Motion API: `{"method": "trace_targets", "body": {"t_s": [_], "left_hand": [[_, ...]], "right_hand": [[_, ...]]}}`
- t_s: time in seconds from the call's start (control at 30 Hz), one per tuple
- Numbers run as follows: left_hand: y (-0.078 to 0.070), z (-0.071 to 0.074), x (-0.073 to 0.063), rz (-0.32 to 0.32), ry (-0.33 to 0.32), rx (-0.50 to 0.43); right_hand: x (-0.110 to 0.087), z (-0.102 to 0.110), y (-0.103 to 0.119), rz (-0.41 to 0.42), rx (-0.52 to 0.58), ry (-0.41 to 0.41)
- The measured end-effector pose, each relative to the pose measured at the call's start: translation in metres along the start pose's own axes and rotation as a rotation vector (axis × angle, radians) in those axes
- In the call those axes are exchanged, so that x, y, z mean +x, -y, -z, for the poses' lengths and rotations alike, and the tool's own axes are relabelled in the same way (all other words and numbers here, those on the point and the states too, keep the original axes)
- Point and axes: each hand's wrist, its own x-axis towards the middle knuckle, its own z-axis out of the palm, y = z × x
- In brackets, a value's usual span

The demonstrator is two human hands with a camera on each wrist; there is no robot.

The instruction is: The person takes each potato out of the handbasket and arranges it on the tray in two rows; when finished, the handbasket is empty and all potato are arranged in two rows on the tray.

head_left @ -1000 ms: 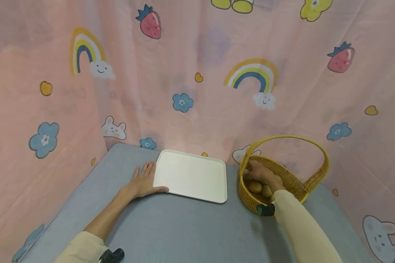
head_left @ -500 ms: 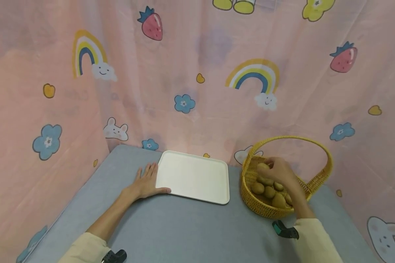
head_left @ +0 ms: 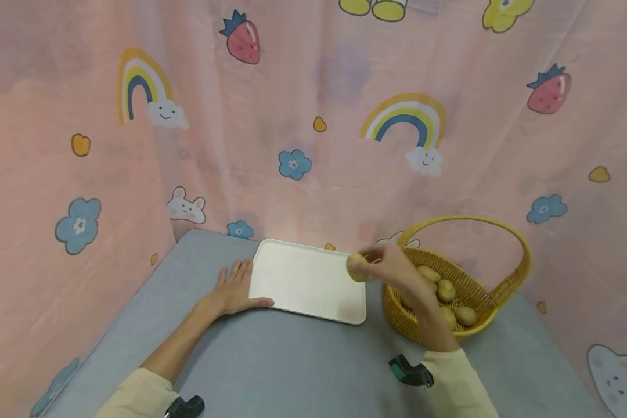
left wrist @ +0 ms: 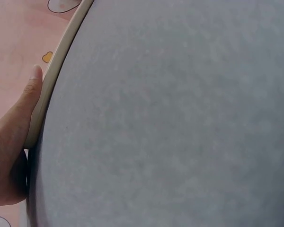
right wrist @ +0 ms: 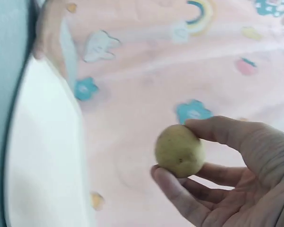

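Between its thumb and fingers, my right hand (head_left: 394, 268) pinches a small yellowish potato (right wrist: 180, 151), held up over the right edge of the white tray (head_left: 308, 284). My left hand (head_left: 234, 292) lies with straight fingers against the tray's left end, its thumb along the near edge; the left wrist view shows that thumb (left wrist: 31, 92) touching the tray rim (left wrist: 49, 80). To the right, under my right forearm, stands a yellow wicker basket (head_left: 480, 296) with a tall handle. Several potatoes (head_left: 446, 290) lie in it, some hidden by the forearm.
A grey cloth covers the table (head_left: 303, 366). Behind it hangs a pink curtain (head_left: 271, 104) with printed pictures, meeting the table's back edge. The basket's handle (head_left: 465, 218) arches up at the right, close to my right arm.
My right hand has come up out of the basket with a potato and moved left to the tray's right edge. The left hand keeps its place at the tray.
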Motion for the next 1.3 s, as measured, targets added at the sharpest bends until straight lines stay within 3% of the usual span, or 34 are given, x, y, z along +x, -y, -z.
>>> {"method": "trace_targets", "body": {"t_s": [0.1, 0.3, 0.57, 0.77, 0.97, 1.3], "left_hand": [[0.000, 0.000, 0.001, 0.006, -0.001, 0.008], [-0.002, -0.001, 0.002, 0.013, 0.009, 0.006], [0.001, 0.001, 0.001, 0.040, 0.016, 0.003], [0.000, 0.005, 0.002, 0.026, -0.001, -0.015], [0.000, 0.003, 0.002, 0.022, -0.004, -0.006], [0.001, -0.002, 0.002, 0.031, -0.013, 0.023]], "right_hand": [[0.039, -0.032, 0.008, -0.046, 0.137, 0.008], [0.100, -0.088, 0.016, -0.168, 0.309, -0.036], [0.153, -0.141, 0.022, -0.315, 0.436, -0.150], [0.178, -0.165, 0.027, -0.420, 0.440, -0.237], [0.190, -0.179, 0.027, -0.488, 0.467, -0.294], [0.197, -0.194, 0.019, -0.510, 0.384, -0.334]]}}
